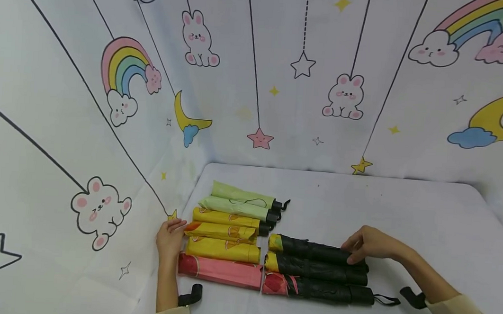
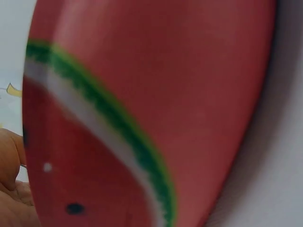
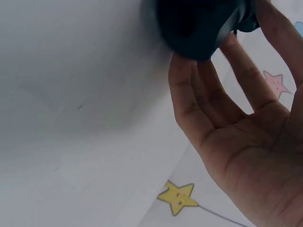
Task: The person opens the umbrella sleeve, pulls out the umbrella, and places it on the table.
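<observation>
Person is working at a white table [image 1: 423, 223] backed by a cartoon-print cloth [image 1: 282, 59]. Folded umbrellas are lying in two blocks. Left block: two green, three yellow, and one pink umbrella [image 1: 220, 271] nearest the person. Right block: three black-sleeved umbrellas stacked side by side.

Left hand [image 1: 169, 240] is resting with straight fingers against the left ends of the yellow ones, just above the pink umbrella; nothing gripped. In the left wrist view the pink watermelon-print fabric is filling the frame.

Right hand [image 1: 368, 244] is curling its fingers over the handle end of the top black umbrella [image 1: 315, 249], the farthest of the three.
</observation>
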Demonstrator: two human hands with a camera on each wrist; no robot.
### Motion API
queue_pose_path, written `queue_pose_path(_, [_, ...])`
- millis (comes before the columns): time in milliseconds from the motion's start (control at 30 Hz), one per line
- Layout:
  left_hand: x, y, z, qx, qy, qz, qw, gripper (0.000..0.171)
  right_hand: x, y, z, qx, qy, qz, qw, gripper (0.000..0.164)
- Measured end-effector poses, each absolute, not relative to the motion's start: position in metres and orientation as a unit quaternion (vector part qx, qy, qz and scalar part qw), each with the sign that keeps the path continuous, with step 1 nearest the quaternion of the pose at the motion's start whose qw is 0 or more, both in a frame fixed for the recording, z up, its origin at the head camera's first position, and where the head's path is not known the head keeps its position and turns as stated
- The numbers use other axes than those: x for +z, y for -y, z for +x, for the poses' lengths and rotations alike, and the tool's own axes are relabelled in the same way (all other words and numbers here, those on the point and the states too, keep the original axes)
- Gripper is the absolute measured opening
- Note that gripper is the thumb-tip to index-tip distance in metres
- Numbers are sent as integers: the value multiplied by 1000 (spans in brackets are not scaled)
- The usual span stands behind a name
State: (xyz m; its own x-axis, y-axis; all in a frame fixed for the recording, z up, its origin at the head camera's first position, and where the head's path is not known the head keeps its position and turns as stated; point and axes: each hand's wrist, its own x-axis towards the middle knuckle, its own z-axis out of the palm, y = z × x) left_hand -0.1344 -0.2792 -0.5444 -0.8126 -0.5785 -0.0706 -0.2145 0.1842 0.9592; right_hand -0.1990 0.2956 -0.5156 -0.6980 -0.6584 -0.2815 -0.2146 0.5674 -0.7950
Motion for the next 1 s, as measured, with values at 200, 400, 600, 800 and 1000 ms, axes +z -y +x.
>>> queue_pose_path(200, [-539,278,-139,-590,754,248,149,33,-506,-273,-207,-392,-844,-235,282,47])
queue_pose_path(400, [-535,279,-141,-583,761,248,140,35,-501,-243,-220,-379,-863,-241,231,45])
queue_pose_path(600, [-528,279,-143,-564,775,243,147,36,-502,-205,-232,-374,-869,-246,209,40])
queue_pose_path(800, [-525,279,-149,-560,778,236,157,36,-504,-173,-238,-396,-861,-237,216,32])
queue_pose_path(1000, [-522,277,-153,-563,781,223,155,34,-504,-147,-239,-440,-844,-219,214,38])
